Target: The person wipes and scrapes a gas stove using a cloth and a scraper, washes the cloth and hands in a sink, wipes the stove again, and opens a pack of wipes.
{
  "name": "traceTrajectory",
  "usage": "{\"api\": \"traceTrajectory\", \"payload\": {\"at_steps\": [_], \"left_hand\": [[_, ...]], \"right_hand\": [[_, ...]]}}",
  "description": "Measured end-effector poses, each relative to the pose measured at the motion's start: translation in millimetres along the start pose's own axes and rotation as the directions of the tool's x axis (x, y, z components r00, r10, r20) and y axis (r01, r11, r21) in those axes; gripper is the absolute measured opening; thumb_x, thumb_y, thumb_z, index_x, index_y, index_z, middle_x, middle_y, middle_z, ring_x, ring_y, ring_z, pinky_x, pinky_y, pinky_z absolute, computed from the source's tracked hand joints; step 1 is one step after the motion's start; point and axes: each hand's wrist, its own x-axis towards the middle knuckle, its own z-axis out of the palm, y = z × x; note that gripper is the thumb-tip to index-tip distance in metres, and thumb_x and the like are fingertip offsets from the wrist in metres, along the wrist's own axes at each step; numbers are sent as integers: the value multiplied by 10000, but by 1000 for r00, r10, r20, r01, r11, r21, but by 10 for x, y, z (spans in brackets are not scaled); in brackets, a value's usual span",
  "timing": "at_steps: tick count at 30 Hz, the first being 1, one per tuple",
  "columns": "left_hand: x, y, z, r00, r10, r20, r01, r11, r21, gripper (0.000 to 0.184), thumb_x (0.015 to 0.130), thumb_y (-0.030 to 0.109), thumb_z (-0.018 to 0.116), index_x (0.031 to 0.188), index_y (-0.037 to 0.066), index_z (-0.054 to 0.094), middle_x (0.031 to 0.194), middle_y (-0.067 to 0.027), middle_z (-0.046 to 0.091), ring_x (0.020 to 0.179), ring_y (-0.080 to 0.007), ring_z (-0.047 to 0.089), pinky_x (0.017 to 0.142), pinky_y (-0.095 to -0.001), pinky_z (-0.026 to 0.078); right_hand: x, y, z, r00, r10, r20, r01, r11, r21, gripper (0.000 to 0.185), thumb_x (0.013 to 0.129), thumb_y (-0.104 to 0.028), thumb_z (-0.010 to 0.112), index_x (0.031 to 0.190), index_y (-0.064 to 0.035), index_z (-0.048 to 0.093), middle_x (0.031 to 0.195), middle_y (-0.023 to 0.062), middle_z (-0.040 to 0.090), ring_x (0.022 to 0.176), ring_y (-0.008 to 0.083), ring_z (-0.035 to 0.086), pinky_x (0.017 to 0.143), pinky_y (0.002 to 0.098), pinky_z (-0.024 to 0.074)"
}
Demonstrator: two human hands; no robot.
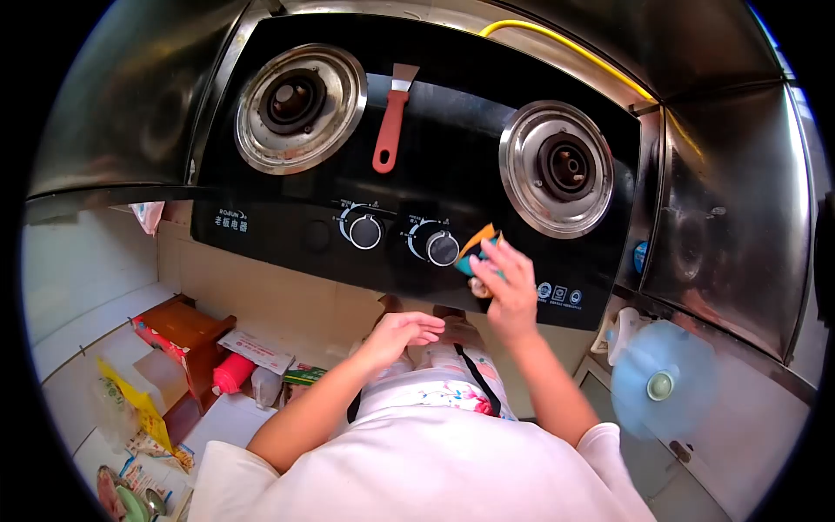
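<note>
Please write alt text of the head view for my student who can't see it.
A person's right grip holds an orange-and-teal cloth or pad beside a knob on a black hob. The left grip appears empty near the hob's front. A red-handled scraper lies between two burners.

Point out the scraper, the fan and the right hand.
Scraper (392, 123): head view, on its handle.
Fan (660, 385): head view, on its central hub.
Right hand (514, 287): head view, on the back of the hand.

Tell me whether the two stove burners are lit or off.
Both look off: no flame shows on the left burner or the right burner.
</note>
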Motion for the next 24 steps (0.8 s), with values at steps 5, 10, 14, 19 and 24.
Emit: {"api": "traceTrajectory", "payload": {"at_steps": [5,10,14,19,24], "left_hand": [[260,-26,62,954,-146,261,267,809,-524,487,965,221,314,1349,-48,443,1326,-198,541,1182,-271,567,1046,-421,423],[413,-103,-38,946,1,323,236,680,-694,464,1016,338,281,1363,78,443,1336,-77,541,1231,-237,526,1044,-414,415],[305,64,-157,958,-27,284,210,739,-640,540,975,461,360,1352,91,466,1352,-93,530,1244,-241,509,1055,-425,399],[427,-107,-339,955,-80,287,266,665,-697,492,962,390,418,1332,75,493,1346,-90,548,1246,-218,515,1057,-430,395],[455,-100,-384,883,10,468,372,593,-714,530,979,413,363,1322,33,500,1362,-149,526,1277,-295,491,1107,-440,362]], "right_hand": [[-143,-430,111,994,61,-88,-60,998,13,366,691,25,627,1039,-49,710,1185,110,643,1115,312,577,937,396,479],[559,-1064,262,972,-151,-179,156,988,13,378,685,21,662,1060,-17,688,1163,170,629,1079,355,591,930,412,483],[721,-938,673,999,1,43,14,936,-351,385,747,-102,615,1098,56,630,1205,247,596,1089,347,587,981,427,435],[389,-925,609,975,-196,108,221,915,-338,374,719,-98,599,1040,88,640,1140,218,624,1040,338,597,987,434,448],[44,-850,148,977,-183,-110,193,977,91,231,704,-45,630,926,-12,686,1015,121,673,975,288,645,920,446,507]]}}
